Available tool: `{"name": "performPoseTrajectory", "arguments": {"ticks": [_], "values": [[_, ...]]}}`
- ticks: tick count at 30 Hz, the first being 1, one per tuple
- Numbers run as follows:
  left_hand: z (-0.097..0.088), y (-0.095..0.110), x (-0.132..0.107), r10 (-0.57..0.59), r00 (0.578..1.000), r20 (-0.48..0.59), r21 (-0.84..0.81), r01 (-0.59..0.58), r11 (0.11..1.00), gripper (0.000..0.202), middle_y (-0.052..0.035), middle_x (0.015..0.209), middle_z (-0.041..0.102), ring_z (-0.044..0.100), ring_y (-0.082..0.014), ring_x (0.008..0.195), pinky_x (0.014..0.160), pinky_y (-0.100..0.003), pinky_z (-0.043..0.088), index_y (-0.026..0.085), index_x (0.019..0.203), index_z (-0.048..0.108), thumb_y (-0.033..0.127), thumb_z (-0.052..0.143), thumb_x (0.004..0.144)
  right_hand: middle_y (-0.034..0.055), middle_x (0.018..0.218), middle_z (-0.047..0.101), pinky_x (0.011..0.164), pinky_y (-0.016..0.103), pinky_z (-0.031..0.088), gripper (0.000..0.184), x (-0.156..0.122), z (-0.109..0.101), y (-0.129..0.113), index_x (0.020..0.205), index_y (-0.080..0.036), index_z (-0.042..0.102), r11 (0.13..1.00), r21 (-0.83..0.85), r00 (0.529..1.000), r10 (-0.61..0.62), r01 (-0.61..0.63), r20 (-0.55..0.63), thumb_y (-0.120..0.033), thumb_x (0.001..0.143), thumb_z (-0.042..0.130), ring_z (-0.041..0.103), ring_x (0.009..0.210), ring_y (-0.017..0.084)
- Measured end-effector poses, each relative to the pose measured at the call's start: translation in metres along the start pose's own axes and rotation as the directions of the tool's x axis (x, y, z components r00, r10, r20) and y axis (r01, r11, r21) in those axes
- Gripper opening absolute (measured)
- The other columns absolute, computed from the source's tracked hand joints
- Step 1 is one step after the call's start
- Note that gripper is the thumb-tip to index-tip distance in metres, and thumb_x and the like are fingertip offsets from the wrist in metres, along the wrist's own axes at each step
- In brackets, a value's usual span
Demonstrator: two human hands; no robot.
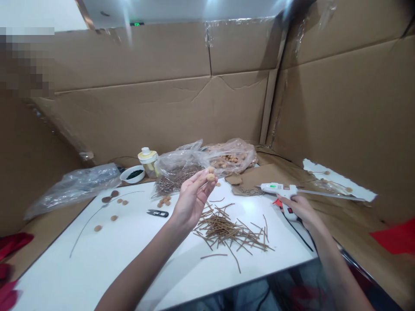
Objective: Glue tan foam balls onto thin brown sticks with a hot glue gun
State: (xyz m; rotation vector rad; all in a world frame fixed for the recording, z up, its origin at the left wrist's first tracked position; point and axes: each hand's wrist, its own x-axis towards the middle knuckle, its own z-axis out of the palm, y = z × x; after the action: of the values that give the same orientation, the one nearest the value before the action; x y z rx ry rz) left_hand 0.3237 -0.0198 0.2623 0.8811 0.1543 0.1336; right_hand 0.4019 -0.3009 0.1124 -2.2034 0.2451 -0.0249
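My left hand [192, 199] is raised above the white table [136, 250], fingers pinched on a small tan ball [211, 176] with a second one just above it. My right hand [300, 209] rests at the table's right edge, wrapped round the handle of a white hot glue gun [281, 190] whose nozzle points left. A pile of thin brown sticks [228, 231] lies on the table between the two hands.
Small black snips [158, 213] and loose tan balls [165, 201] lie left of the pile, beside a long thin wire [94, 220]. Plastic bags of sticks [178, 172] and balls [230, 160], a white bowl [132, 174] and a jar [148, 162] stand at the back. Cardboard walls surround the table.
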Motion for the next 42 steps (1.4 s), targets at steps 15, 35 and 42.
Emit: {"name": "performPoseTrajectory", "arguments": {"ticks": [15,35,42], "values": [[-0.003,0.010,-0.002,0.066,0.985,0.161,0.083,-0.080,0.993,0.017,-0.0026,0.067,0.068,0.065,-0.0086,0.059,0.056,-0.013,0.054,0.008,0.079,0.068,0.013,0.077,0.066,0.0075,0.102,0.063,0.089,0.041,0.044,0.015,-0.021,0.064,-0.066,0.098,-0.014,0.062,0.743,-0.344,0.816,-0.555,0.575,0.165,-0.022,0.093,0.050,0.058,0.099,0.021],[-0.010,0.016,-0.006,0.061,0.950,0.305,0.227,-0.135,0.965,0.017,-0.0024,0.072,0.068,0.063,-0.0079,0.059,0.059,-0.016,0.051,0.011,0.077,0.070,0.019,0.080,0.065,0.0036,0.094,0.064,0.085,0.040,0.048,0.019,-0.010,0.146,-0.084,0.091,-0.014,0.063,0.588,-0.127,0.563,-0.659,0.799,0.499,-0.032,0.091,0.058,0.061,0.093,0.019],[-0.010,0.018,-0.006,0.062,0.946,0.318,0.247,-0.146,0.958,0.015,-0.0025,0.069,0.066,0.062,-0.0078,0.058,0.057,-0.016,0.050,0.011,0.076,0.071,0.018,0.080,0.065,0.0036,0.093,0.064,0.085,0.041,0.048,0.020,-0.012,0.144,-0.088,0.093,-0.014,0.062,0.580,-0.141,0.555,-0.638,0.802,0.534,-0.033,0.092,0.057,0.060,0.092,0.019]]}}
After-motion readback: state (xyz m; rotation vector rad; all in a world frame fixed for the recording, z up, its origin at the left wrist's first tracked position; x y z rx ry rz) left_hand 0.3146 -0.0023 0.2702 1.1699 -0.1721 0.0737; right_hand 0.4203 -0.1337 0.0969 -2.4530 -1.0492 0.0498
